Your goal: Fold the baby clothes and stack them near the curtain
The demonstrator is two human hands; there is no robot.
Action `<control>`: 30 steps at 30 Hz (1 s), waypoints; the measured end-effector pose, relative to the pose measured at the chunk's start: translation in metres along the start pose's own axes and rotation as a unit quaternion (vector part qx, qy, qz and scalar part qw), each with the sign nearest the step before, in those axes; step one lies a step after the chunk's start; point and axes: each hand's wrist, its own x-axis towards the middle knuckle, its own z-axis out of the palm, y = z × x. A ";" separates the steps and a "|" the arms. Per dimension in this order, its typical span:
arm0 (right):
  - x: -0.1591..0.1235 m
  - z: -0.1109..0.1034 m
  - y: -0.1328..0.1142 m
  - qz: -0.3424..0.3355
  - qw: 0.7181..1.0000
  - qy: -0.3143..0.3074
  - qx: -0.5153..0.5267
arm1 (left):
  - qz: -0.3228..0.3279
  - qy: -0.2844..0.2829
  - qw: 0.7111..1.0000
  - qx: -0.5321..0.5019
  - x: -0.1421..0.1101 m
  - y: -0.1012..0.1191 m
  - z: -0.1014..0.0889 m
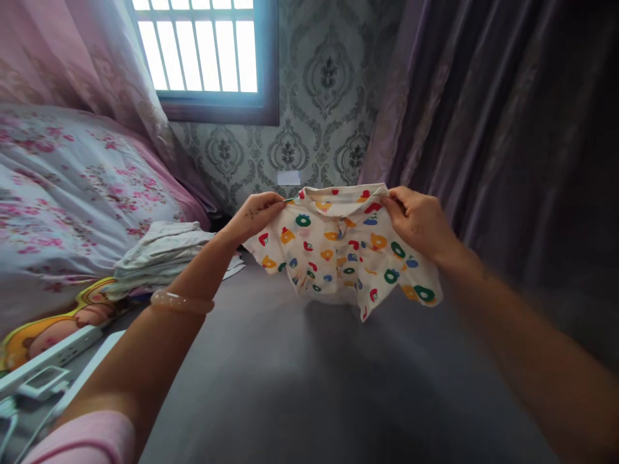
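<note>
A small white shirt (319, 251) with a colourful print of red, green, blue and yellow shapes hangs between my two hands. Its front opening shows near the middle, and the lower hem droops over the grey sheet. My left hand (254, 216) pinches one shoulder beside the collar. The opposite shoulder is gripped by my right hand (418, 219), thumb in front and fingers behind. Both arms reach forward, and a pale bangle (181, 301) circles my left forearm.
Folded pale cloths (164, 251) lie in a stack at left, near a yellow cartoon-shaped item (72, 322). A white power strip (53, 361) with cables is at lower left. Floral bedding (97, 174) rises behind. Dark curtains (493, 129) hang at right, and a grey sheet (290, 386) spreads below.
</note>
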 end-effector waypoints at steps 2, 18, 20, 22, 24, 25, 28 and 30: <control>-0.011 -0.018 -0.012 0.002 1.000 -0.003 -0.002 | 0.030 0.034 0.998 0.050 -0.020 0.015 -0.004; -0.034 -0.115 -0.051 0.191 0.969 -0.090 0.131 | 0.073 0.122 0.972 0.189 -0.086 0.119 -0.055; -0.025 -0.092 -0.037 0.195 0.946 -0.163 0.200 | 0.042 0.060 0.983 0.168 -0.075 0.100 -0.053; -0.022 -0.060 -0.021 0.197 0.919 -0.230 0.254 | 0.016 0.007 0.988 0.153 -0.065 0.072 -0.045; -0.025 -0.022 -0.002 0.190 0.899 -0.289 0.270 | -0.002 -0.063 0.985 0.160 -0.059 0.036 -0.030; -0.028 -0.002 0.008 0.177 0.896 -0.306 0.269 | -0.009 -0.102 0.980 0.168 -0.058 0.016 -0.020; -0.043 0.058 0.039 0.134 0.898 -0.352 0.225 | -0.030 -0.192 0.965 0.175 -0.062 -0.048 0.017; -0.057 0.095 0.057 0.103 0.901 -0.372 0.196 | -0.056 -0.216 0.953 0.203 -0.071 -0.087 0.046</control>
